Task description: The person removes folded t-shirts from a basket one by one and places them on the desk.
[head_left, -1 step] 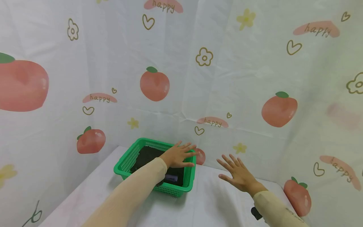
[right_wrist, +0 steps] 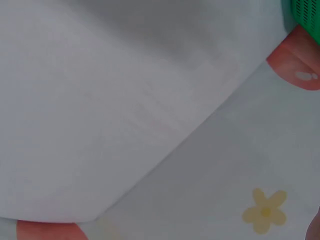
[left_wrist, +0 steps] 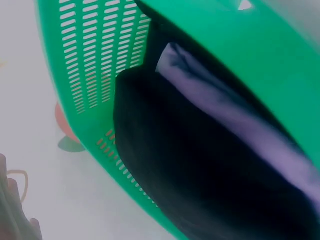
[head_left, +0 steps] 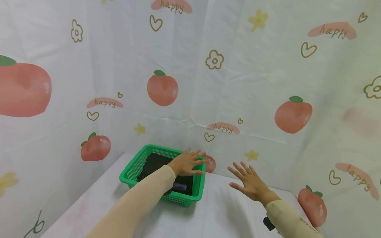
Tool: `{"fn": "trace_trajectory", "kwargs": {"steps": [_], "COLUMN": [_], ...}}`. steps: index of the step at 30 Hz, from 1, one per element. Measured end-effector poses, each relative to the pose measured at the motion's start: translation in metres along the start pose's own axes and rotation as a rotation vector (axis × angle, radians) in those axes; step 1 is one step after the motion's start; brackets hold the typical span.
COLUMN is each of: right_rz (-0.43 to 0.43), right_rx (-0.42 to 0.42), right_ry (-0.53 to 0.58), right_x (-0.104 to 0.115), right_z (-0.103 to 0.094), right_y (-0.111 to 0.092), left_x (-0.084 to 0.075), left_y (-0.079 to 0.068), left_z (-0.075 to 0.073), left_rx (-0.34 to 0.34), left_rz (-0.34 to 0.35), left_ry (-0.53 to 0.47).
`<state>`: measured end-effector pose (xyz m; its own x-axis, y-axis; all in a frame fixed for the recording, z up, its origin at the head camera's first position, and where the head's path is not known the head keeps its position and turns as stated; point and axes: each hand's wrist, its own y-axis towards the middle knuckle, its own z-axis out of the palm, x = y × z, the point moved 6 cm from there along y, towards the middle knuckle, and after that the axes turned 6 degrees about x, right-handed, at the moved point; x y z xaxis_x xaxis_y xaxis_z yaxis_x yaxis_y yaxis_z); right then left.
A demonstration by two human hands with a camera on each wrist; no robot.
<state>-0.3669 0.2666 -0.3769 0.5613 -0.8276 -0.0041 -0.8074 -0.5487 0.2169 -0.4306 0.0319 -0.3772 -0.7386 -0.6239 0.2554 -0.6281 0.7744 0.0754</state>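
My left hand [head_left: 186, 164] hovers over the green plastic basket [head_left: 128, 178], fingers spread and holding nothing. Inside the basket lies dark folded cloth [head_left: 153, 164], with a purple strip of fabric [head_left: 180, 186] near its front side. The left wrist view shows the black cloth [left_wrist: 160, 145] and the purple fabric [left_wrist: 225, 107] close up, between slotted green walls. Off to the right of the basket, my right hand [head_left: 250, 183] is held in the air above the white table, its fingers spread too. Only a sliver of that hand enters the right wrist view.
A white-covered table [head_left: 218, 211] carries the basket near its back left corner. Hanging white cloth [head_left: 190, 99] printed with peaches, flowers and hearts encloses the table behind and at both sides. A black wrist device [head_left: 269, 223] sits under the right sleeve.
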Motion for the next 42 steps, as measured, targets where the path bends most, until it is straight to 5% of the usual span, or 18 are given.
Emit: {"fn": "trace_trajectory", "kwargs": {"steps": [8, 22, 27, 29, 38, 42], "right_rz": [0.062, 0.284, 0.252, 0.224, 0.337, 0.369], "right_rx": [-0.070, -0.057, -0.069, -0.066, -0.126, -0.127], "right_ry": [0.214, 0.847, 1.048, 1.140, 1.570, 1.650], "right_x": [0.008, 0.057, 0.072, 0.079, 0.094, 0.100], "right_z": [-0.002, 0.037, 0.050, 0.052, 0.067, 0.074], "right_y": [0.011, 0.064, 0.082, 0.088, 0.106, 0.113], "left_x": [0.012, 0.076, 0.093, 0.099, 0.108, 0.107], "left_y": [-0.012, -0.067, -0.084, -0.092, -0.121, -0.127], "left_z": [-0.001, 0.022, 0.032, 0.036, 0.058, 0.061], "left_rx": [-0.062, -0.115, -0.127, -0.121, 0.005, 0.007], "left_rz": [-0.035, -0.363, -0.489, -0.548, -0.752, -0.798], "left_ry": [-0.133, -0.425, -0.509, -0.553, -0.734, -0.850]}}
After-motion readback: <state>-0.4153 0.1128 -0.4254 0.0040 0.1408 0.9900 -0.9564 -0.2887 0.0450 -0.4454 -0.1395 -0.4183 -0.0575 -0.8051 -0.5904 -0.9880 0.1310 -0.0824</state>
